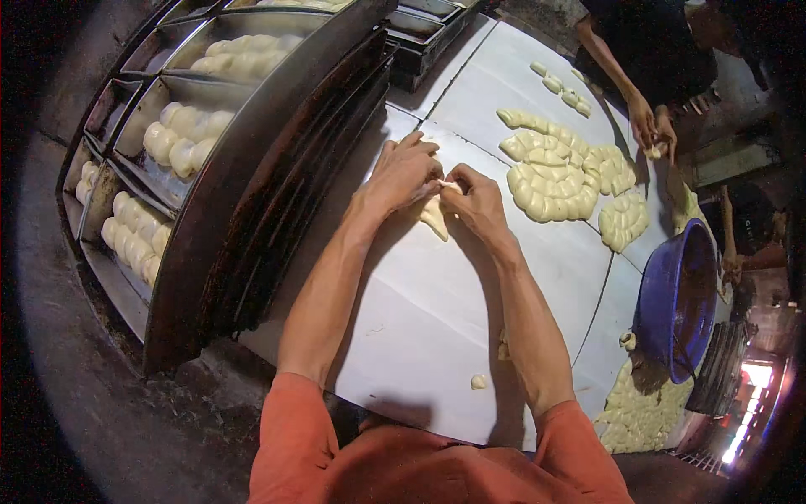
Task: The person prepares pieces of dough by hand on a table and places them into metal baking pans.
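Note:
Both my hands are at a piece of pale dough (pixel 433 217) over the white tiled table (pixel 415 296). My left hand (pixel 408 173) lies over the upper left of the piece and hides part of it. The fingers of my right hand (pixel 473 198) pinch the dough from the right, close to my left fingertips. A pointed end of the dough hangs down between the hands. Nearer my body, a small lump of dough (pixel 478 382) rests by itself on the table. To the right of my hands lies a group of scored or segmented dough pieces (pixel 554 189).
Stacked metal baking pans (pixel 208 208) with dough rolls (pixel 179 138) stand at left; more pans (pixel 422 31) are behind. At right are a blue basin (pixel 661 302), a smaller dough group (pixel 623 220) and a dough sheet (pixel 642 409). A co-worker's hands (pixel 655 129) hold dough across the table.

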A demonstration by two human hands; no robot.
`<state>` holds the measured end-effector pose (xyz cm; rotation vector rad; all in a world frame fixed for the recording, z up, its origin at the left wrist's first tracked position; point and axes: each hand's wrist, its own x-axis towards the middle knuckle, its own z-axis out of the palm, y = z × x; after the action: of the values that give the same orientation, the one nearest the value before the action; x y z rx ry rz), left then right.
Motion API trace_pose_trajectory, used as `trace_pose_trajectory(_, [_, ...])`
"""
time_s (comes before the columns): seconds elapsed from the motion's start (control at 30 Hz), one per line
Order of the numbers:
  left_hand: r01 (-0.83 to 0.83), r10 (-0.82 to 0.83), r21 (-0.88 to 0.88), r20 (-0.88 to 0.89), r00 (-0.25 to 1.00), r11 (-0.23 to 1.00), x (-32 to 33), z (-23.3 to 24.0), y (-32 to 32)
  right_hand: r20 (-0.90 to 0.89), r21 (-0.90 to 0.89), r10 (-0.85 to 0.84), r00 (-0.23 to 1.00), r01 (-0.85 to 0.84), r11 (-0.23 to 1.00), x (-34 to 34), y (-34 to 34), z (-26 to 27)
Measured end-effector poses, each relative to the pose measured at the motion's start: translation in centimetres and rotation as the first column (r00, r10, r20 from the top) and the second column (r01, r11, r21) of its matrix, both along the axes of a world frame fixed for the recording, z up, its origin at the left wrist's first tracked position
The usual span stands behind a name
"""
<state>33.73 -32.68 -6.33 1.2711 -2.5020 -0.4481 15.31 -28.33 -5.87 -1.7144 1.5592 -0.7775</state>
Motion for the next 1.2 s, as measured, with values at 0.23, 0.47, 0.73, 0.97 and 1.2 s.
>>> trace_pose_trajectory(0.23, [-0.155,0.152,-0.097,-0.034,0.988,0.983,-1.0,-1.3,0.1,0.617,0.359,-0.241,0.749,0.005,0.933,-2.8,2.5,1.1])
trace_pose_trajectory(0.47, [-0.172,0.17,0.001,-0.126,0.977,0.985,-0.5,-1.7,0.2,0.101,0.032,0.058,0.993,-0.061,0.998,-4.1,3.2,0.0])
trace_pose_trajectory(0.73, [-0.093,0.093,-0.006,-0.083,0.992,0.996,-2.5,-0.2,3.2,0.276,0.247,-0.064,0.959,-0.007,0.969,-3.0,2.8,2.5])
trace_pose_trajectory(0.97, [-0.116,0.116,-0.004,-0.001,0.993,0.993,-3.2,-0.5,3.9,0.586,0.423,-0.249,0.771,-0.029,0.906,-0.9,3.6,4.9])
trace_pose_trajectory(1.2, [-0.129,0.117,-0.14,-0.093,0.989,0.982,-3.5,-2.0,4.8,0.452,0.358,-0.107,0.886,-0.07,0.931,-3.0,3.0,2.8])
